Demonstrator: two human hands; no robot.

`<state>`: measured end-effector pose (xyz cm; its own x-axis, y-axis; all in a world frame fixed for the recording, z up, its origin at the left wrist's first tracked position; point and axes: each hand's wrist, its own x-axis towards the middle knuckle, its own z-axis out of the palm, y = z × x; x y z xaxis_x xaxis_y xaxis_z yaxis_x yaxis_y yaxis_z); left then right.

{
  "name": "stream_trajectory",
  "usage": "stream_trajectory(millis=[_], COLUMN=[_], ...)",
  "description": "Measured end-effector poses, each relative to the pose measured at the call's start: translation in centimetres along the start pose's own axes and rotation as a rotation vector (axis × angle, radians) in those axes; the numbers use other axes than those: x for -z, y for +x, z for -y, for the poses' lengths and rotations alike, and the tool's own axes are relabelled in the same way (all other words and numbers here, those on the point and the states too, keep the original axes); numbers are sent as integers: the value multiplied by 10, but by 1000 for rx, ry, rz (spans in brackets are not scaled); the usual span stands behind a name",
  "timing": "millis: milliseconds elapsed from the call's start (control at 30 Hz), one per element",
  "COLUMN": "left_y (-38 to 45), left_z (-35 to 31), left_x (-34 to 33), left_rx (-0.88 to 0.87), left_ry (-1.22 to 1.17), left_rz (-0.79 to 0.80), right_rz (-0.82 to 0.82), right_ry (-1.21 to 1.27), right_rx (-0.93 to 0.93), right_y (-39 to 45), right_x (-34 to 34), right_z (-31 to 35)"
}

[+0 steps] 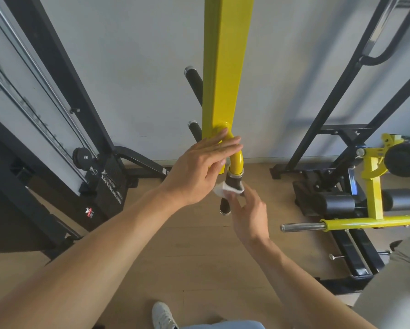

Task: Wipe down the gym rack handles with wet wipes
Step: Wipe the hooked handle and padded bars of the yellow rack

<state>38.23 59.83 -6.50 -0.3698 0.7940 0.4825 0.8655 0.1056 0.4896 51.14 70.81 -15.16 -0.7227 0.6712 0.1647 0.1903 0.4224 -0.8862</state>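
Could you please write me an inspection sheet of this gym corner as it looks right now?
Surface: light wooden plank floor, bare between the machines.
Job's things: white wet wipe wrapped on the black foam handle grip below the curved yellow tube of the yellow square upright post.
Clutter: nothing seen.
Hands: left hand open, straight fingers resting on the yellow tube; right hand pinching the wipe against the grip.
Cables: steel cables running to a black pulley on the black cable machine at left.
Surroundings: grey wall; yellow and black bench machine at right; two more black grips behind the post; white shoe.
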Motion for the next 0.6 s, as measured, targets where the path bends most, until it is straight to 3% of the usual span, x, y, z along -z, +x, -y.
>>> stream_trajectory(millis=[100, 200, 267, 433, 500, 600], left_y=[-1, -2, -3, -10, -23, -57], left_z=[-2, -2, 0, 0, -7, -4], left_x=[-3, -7, -8, -15, -28, -56], left_rx=[-2, 13, 12, 11, 76, 353], left_ry=[-8, -12, -20, -46, -121, -260], left_rz=[-19, -40, -29, -54, -154, -291], right_rz=[-76, 132, 187, -42, 5, 178], right_ry=[45, -127, -161, -23, -31, -161], right_rx=[106, 106, 98, 210, 196, 93], right_y=[5, -3, -7, 12, 14, 12], right_x=[0, -3, 0, 14, 14, 7], right_z=[6, -25, -38, -1, -3, -24])
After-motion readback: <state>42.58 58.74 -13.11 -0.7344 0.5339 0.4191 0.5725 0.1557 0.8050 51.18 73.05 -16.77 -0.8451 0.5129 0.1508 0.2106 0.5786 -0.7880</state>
